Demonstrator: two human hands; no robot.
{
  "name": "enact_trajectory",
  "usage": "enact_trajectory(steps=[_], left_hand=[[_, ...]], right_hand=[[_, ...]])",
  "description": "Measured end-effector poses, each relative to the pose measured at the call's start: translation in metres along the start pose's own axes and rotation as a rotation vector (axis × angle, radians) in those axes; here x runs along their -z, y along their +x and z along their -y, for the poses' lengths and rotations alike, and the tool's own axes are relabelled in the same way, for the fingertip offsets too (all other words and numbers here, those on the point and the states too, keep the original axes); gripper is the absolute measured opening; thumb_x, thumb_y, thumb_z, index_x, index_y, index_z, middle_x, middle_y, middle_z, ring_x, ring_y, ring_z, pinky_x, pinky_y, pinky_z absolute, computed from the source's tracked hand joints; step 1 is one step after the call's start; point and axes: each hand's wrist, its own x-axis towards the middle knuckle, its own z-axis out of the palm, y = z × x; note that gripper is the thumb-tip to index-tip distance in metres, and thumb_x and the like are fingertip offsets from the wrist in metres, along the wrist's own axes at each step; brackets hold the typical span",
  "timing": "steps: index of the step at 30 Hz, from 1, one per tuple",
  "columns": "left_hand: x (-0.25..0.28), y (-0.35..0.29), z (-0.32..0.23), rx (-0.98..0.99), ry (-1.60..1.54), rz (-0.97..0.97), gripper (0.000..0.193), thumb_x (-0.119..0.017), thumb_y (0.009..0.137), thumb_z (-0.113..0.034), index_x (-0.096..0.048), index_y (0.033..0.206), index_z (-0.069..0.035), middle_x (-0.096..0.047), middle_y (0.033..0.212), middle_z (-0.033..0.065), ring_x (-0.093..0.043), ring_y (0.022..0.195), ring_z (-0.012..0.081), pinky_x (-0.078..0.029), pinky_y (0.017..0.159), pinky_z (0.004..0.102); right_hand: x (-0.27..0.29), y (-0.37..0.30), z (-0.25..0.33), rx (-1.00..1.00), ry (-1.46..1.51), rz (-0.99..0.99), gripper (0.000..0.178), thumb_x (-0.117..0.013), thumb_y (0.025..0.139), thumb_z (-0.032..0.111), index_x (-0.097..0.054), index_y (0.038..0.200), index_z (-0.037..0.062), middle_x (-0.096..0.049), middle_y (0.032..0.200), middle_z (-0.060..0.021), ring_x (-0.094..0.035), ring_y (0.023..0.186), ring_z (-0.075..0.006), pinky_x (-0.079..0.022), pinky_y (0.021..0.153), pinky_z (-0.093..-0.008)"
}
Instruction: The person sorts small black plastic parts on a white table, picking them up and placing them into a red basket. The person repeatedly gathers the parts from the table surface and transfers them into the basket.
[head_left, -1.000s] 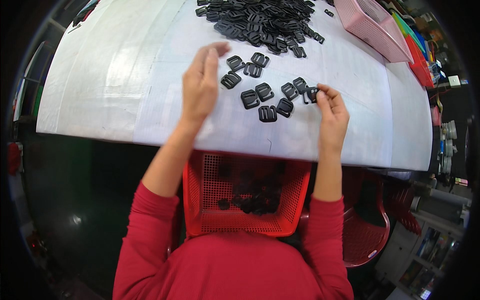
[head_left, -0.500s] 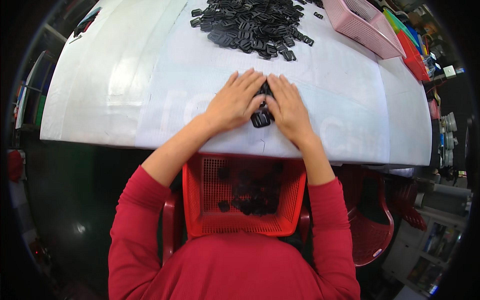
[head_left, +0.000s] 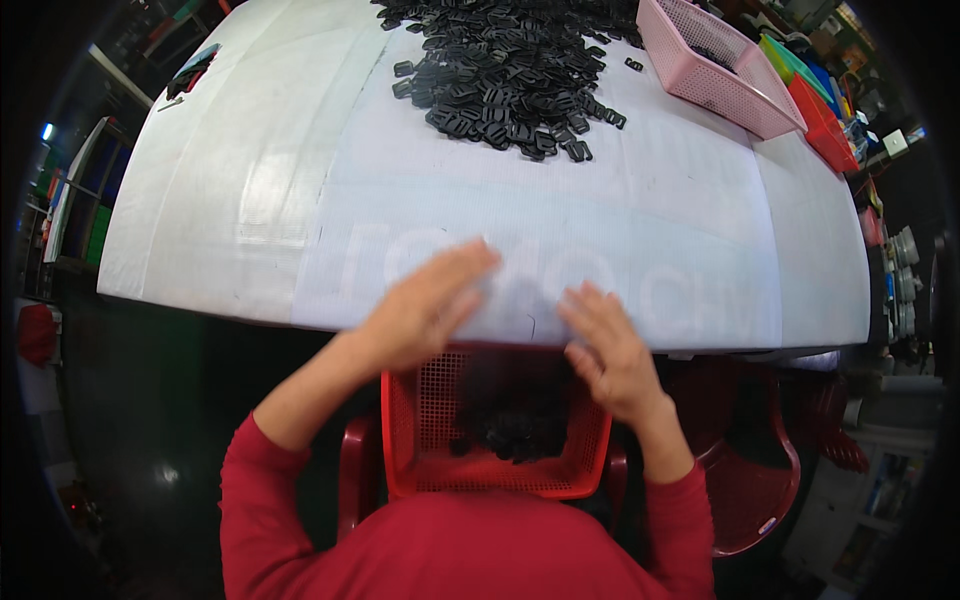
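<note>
Two stretches of room are noted: the gap between the left hand (head_left: pixel 425 305) and right hand (head_left: pixel 612 350), above the table's near edge, and the white table (head_left: pixel 700 210) from there to the pile (head_left: pixel 500 75). Nearest the body, a red basket (head_left: pixel 398 430) sits below that edge, with black buckles (head_left: pixel 515 430) inside, blurred. Right of it stands a dark red chair (head_left: pixel 745 490). Farther off, the pile, also black buckles, lies well apart from both hands; one loose buckle (head_left: pixel 634 64) lies just right of it. A pink basket (head_left: pixel 720 95) and a red tray (head_left: pixel 822 125) bound the far right. Right hand: fingers spread, thumb apart, nothing seen in grip. Left hand: fingers extended, close together, blurred; nothing seen in grip.
</note>
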Motion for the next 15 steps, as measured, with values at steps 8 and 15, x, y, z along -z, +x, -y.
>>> enact_trajectory(steps=[8,15], left_hand=[[0.013,0.148,0.154,0.382,0.366,-0.491,0.056,-0.043,0.101,-0.034,-0.035,0.146,-0.001,-0.043,0.146,0.0222,-0.035,0.14,0.0361,-0.023,0.116,0.0495],[-0.031,0.17,0.104,0.159,0.293,-0.391,0.049,-0.046,0.1,-0.026,-0.043,0.142,-0.002,-0.046,0.142,0.0216,-0.041,0.133,0.038,-0.031,0.113,0.0439]], right_hand=[[-0.02,0.165,-0.151,-0.275,-0.174,-0.298,0.067,-0.049,0.098,0.045,-0.033,0.15,0.0064,-0.043,0.148,-0.0222,-0.032,0.142,-0.0407,-0.02,0.118,-0.049],[-0.032,0.193,-0.131,-0.205,-0.097,-0.279,0.065,-0.049,0.098,0.046,-0.036,0.149,0.0084,-0.046,0.144,-0.0209,-0.036,0.139,-0.0381,-0.023,0.117,-0.0487]])
